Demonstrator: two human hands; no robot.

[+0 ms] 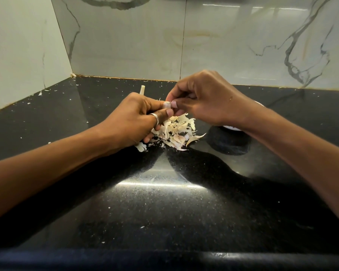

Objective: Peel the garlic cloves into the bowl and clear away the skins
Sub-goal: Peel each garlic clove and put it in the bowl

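Two hands are seen close together above the middle of a black speckled worktop (pixel 164 212). A single garlic clove (pixel 167 105) is held between them, just above the surface. The left hand (pixel 131 122) is clamped on the clove, with its fingers curled round the lower part and the thumb pressed against it; a silver ring (pixel 154 116) is worn on one finger. The right hand (pixel 202 98) is closed on the same clove from the other side, the upper end being pinched between thumb and forefinger (whether loose skin or the clove itself is gripped cannot be told).

Directly below the hands, a heap of pale, papery skins (pixel 176 132) is spread on the worktop, partly covered by the left fingers. A pale stalk (pixel 142 89) is seen sticking up just behind the left hand.

Only a white sliver of the bowl (pixel 230 127) is shown, the rest being hidden behind the right forearm; its contents cannot be seen. Small white flecks (pixel 40 92) are scattered along the far left edge, where the worktop is met by a marble-patterned wall (pixel 125 36).
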